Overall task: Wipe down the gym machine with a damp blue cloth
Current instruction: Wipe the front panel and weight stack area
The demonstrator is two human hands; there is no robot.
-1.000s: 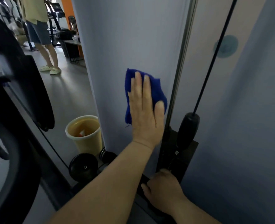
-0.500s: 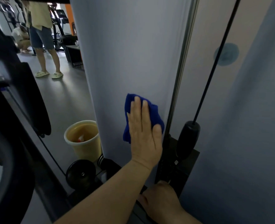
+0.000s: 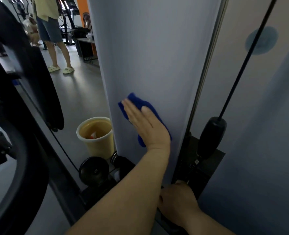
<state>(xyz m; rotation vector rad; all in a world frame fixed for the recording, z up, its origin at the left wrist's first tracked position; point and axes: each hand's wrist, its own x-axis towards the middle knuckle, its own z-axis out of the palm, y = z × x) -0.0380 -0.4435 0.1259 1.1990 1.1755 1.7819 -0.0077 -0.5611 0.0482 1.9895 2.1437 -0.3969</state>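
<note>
Cloth point(image 3: 141, 106) has swept down and tilted leftward across the grey machine panel point(image 3: 157, 56) under the flat, straight-fingered left hand point(image 3: 147, 124), so the lower stretch gets wiped, while the right hand point(image 3: 177, 200) braces curled low on the black frame point(image 3: 213, 167).

No words or numbers can be read; the small white label on the black weight stack point(image 3: 193, 168) is too blurry.
</note>
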